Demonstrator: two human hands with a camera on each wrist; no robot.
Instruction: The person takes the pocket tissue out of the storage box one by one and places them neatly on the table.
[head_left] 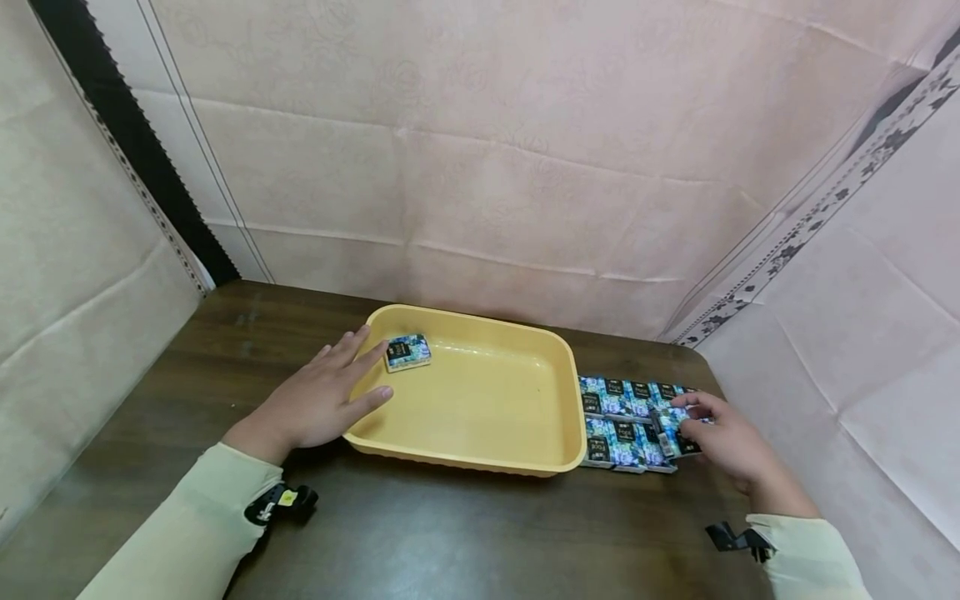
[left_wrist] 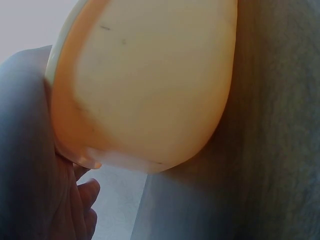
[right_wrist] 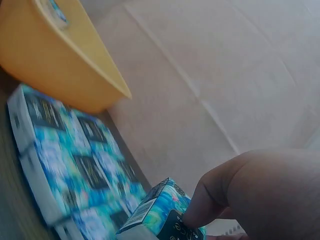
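A yellow plastic tray (head_left: 480,408) stands on the table, one small blue floral box (head_left: 408,352) lying in its far left corner. Over the tray's left rim rests my left hand (head_left: 315,404), its fingers spread and fairly straight; the left wrist view shows that hand (left_wrist: 65,205) against the outer wall (left_wrist: 150,85). To the right of the tray, my right hand (head_left: 731,442) pinches a similar box (head_left: 677,433) between thumb and fingers. That box (right_wrist: 167,212) is tilted above the rows of matching boxes (head_left: 615,398), which lie side by side.
Brown wooden table (head_left: 435,533) under everything. A pale cloth (head_left: 487,167) hangs behind the table, with more cloth at the left and right sides. The boxes nearest the tray (right_wrist: 60,65) sit close against its right side.
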